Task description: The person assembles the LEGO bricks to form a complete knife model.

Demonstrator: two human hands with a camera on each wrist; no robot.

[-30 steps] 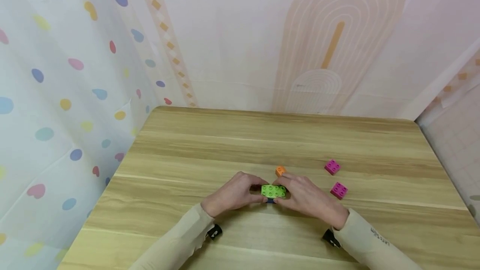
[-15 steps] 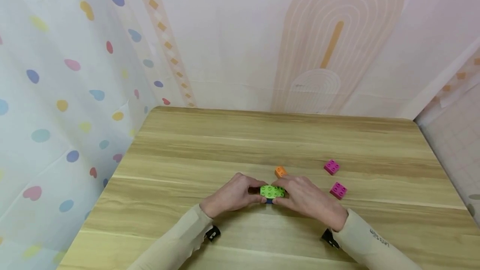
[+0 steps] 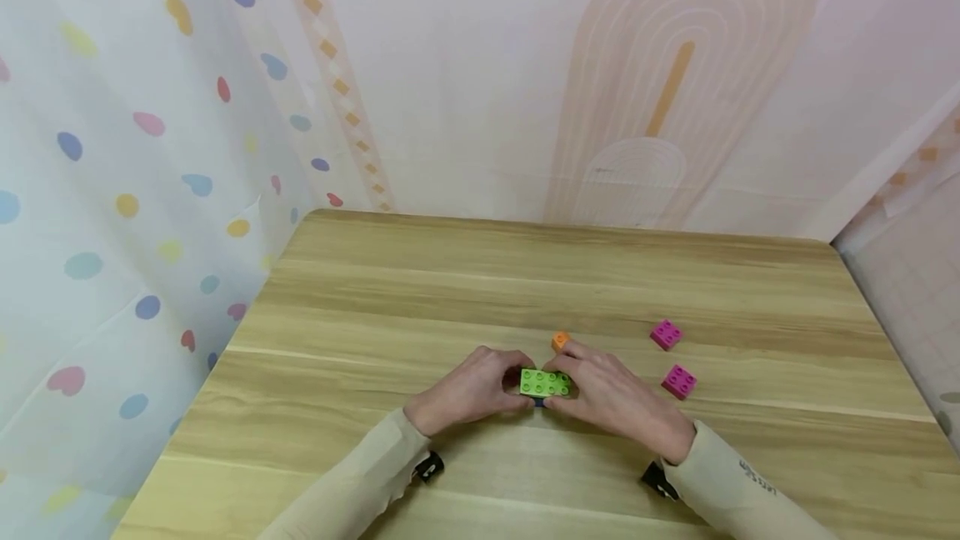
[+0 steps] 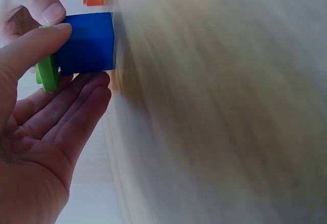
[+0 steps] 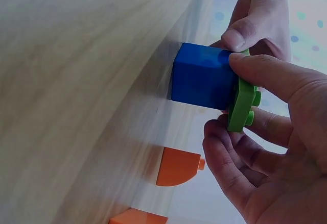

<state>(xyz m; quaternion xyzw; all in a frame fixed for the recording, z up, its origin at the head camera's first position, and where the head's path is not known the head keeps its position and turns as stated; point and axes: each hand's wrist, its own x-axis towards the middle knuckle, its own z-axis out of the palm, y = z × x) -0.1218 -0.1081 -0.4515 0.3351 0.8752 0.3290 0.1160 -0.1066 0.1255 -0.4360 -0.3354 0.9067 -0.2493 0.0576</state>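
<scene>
Barely shifted since the earlier frame, left hand [image 3: 472, 386] and right hand [image 3: 615, 394] pinch the green brick [image 3: 545, 382] atop the blue block [image 5: 202, 76], apparently mid-joining, the next move likely calling for even downward pressure.

Head view: bright, soft, even light; fairly crisp. Wrist views: dimmer, hazier; counter [image 4: 214, 106] blurred; soft shadow beside blue block [image 5: 202, 78]; distance washed pale.
</scene>
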